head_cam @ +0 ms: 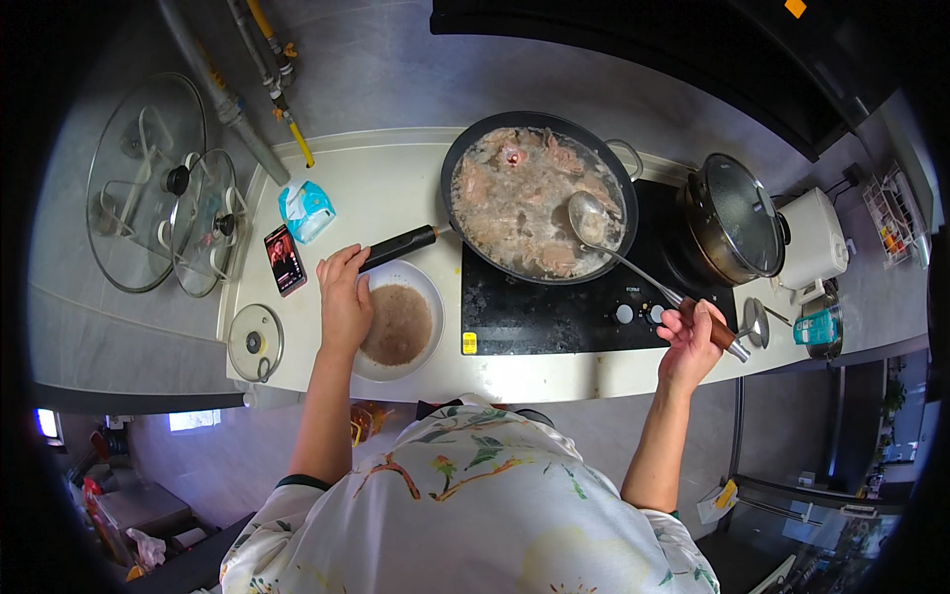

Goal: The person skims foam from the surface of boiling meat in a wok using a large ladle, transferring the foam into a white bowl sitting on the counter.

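Observation:
A large dark wok point(540, 276) on the cooktop holds pieces of pale meat point(564, 157) in cloudy, foamy liquid. My left hand point(344, 301) is closed around the end of its black handle point(401, 247). In my right hand point(690, 345) is the wooden grip of a metal ladle point(644, 276), whose bowl lies at the liquid's surface on the wok's right side. Beneath the handle and beside my left hand stands a white bowl point(438, 327) with brownish, scummy liquid point(397, 327).
A lidded pot point(731, 223) stands right of the wok on the black cooktop point(542, 327). Left are a phone point(285, 260), a tissue pack point(306, 211) and a small glass lid point(256, 343). Larger lids point(145, 223) hang on the wall. Another ladle point(755, 324) lies far right.

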A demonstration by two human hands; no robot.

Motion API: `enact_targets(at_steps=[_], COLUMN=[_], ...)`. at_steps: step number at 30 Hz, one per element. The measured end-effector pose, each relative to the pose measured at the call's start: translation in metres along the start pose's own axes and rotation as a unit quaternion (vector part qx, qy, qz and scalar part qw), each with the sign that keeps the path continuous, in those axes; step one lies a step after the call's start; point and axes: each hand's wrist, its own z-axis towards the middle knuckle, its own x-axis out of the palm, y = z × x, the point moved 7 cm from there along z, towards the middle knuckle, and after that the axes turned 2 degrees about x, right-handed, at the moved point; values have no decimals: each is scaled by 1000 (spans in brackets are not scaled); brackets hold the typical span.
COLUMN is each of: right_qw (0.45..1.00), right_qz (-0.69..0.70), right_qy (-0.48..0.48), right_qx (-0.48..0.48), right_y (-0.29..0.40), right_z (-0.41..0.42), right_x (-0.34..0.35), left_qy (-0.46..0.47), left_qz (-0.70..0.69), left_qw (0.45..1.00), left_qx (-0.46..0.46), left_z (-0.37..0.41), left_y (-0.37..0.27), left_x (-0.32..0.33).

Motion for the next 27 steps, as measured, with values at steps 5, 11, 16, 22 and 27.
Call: enact_targets(at_steps=[5, 11, 16, 22, 27], right_qw=[1000, 998, 998, 998, 998], right_qz=[-14, -42, -46, -50, -45], right_qy=[15, 37, 34, 23, 16], right_qx=[-10, -23, -28, -26, -28], right_y=[6, 13, 15, 16, 18], right_z=[3, 1, -2, -5, -4], right_x=[1, 4, 3, -4, -5], left_qy=[0, 0, 3, 4, 6], left_qz=[2, 5, 14, 8, 13], left_qw=[1000, 1000, 1000, 1000, 1000], left_qx=[5, 5, 9, 1, 0], left_z=[0, 0, 0, 0, 0], left_y=[1, 0, -1, 0, -1], left_x=[0, 0, 0, 0, 0])
